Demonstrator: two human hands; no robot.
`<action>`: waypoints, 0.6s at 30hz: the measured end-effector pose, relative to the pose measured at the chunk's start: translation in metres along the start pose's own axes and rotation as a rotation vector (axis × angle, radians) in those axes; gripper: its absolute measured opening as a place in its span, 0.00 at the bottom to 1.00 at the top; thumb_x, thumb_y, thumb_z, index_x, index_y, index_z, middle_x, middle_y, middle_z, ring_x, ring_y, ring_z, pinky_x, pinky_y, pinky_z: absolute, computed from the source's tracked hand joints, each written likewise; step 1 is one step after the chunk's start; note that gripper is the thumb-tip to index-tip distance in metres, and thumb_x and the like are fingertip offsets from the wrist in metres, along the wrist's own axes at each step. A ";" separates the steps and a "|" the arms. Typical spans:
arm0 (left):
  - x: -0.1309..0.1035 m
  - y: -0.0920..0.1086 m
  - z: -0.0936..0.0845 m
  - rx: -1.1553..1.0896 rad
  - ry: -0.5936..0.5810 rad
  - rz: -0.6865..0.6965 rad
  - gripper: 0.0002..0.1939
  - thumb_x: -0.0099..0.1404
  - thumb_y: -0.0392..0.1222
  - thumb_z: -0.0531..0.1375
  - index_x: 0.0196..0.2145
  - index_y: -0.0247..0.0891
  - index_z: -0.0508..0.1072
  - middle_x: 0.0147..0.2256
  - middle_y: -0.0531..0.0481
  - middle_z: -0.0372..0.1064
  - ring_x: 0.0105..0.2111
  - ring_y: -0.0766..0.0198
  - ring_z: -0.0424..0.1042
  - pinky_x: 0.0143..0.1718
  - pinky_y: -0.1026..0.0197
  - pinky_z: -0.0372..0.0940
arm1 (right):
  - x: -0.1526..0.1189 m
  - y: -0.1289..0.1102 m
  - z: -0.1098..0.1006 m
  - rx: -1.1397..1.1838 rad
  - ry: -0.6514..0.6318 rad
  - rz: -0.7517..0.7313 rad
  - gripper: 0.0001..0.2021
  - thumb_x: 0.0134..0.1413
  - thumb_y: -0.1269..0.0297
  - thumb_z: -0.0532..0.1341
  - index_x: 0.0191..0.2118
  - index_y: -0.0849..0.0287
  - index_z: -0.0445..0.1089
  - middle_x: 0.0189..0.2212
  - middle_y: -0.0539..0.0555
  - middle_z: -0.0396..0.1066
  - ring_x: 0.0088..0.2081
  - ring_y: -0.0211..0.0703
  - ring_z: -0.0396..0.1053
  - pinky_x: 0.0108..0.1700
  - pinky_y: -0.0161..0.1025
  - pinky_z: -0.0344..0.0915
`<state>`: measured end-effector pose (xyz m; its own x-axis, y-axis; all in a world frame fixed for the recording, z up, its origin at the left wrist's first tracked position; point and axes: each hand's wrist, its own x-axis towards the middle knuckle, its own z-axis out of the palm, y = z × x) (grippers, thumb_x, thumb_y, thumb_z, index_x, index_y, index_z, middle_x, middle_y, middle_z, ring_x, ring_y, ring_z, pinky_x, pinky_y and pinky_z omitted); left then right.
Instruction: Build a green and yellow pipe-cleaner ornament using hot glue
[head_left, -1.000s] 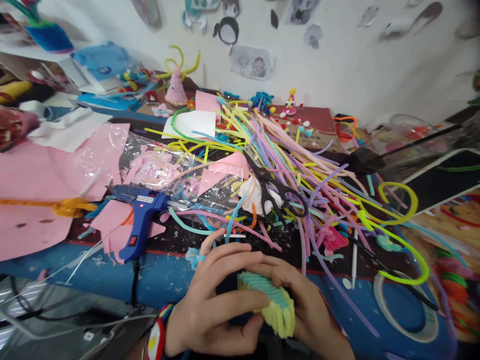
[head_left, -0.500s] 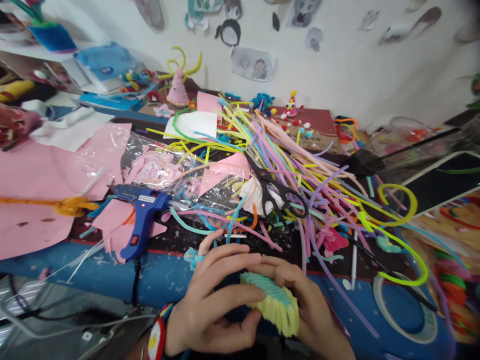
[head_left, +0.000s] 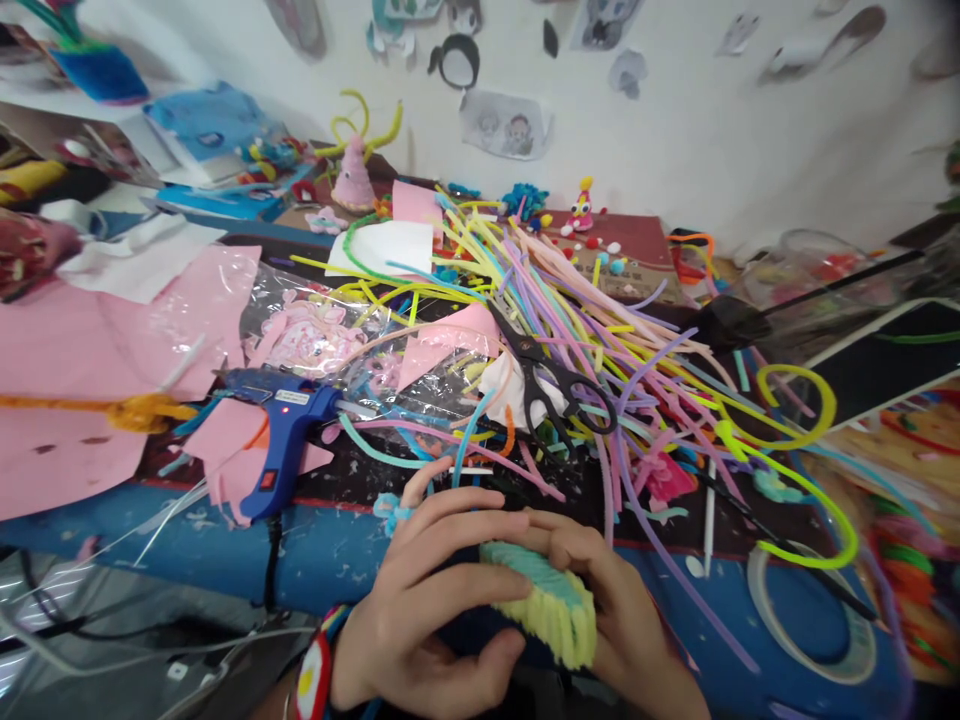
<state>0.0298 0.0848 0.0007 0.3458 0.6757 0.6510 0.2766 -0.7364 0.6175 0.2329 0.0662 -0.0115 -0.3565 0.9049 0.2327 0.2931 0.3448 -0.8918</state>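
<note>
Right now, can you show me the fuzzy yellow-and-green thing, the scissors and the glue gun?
Fuzzy yellow-and-green thing (head_left: 559,622): head view, yellow side.
Scissors (head_left: 539,363): head view, where handles meet.
Glue gun (head_left: 284,447): head view, its handle.

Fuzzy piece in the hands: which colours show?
Fuzzy piece: pale yellow and turquoise, clearest in head view.

From here I see the left hand (head_left: 409,615) side-on, its fingers fanned and slightly bent toward the right hand (head_left: 611,595), the thumb apart from the index finger. I see the right one curled in a grip.
</note>
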 end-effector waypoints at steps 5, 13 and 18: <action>-0.001 -0.002 0.003 0.006 0.055 0.069 0.12 0.60 0.42 0.63 0.41 0.37 0.74 0.47 0.43 0.73 0.51 0.51 0.71 0.63 0.37 0.52 | 0.002 -0.001 0.003 -0.027 0.021 0.018 0.07 0.60 0.66 0.61 0.40 0.50 0.60 0.48 0.56 0.77 0.49 0.47 0.75 0.43 0.39 0.75; 0.003 -0.002 0.003 0.052 0.030 0.071 0.07 0.63 0.40 0.62 0.40 0.38 0.75 0.45 0.45 0.75 0.50 0.54 0.72 0.63 0.40 0.54 | 0.002 -0.001 0.006 -0.124 0.014 0.065 0.10 0.55 0.70 0.61 0.41 0.50 0.63 0.49 0.54 0.76 0.49 0.46 0.75 0.50 0.40 0.72; 0.003 0.000 0.002 0.035 -0.002 0.023 0.09 0.60 0.37 0.63 0.40 0.39 0.75 0.45 0.45 0.75 0.50 0.53 0.71 0.63 0.40 0.54 | 0.006 -0.002 0.008 -0.142 0.042 0.027 0.10 0.54 0.73 0.59 0.39 0.50 0.63 0.47 0.54 0.77 0.48 0.46 0.76 0.51 0.40 0.73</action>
<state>0.0327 0.0867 0.0017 0.3539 0.6586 0.6641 0.2996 -0.7525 0.5866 0.2234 0.0688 -0.0112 -0.3103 0.9230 0.2275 0.4255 0.3489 -0.8350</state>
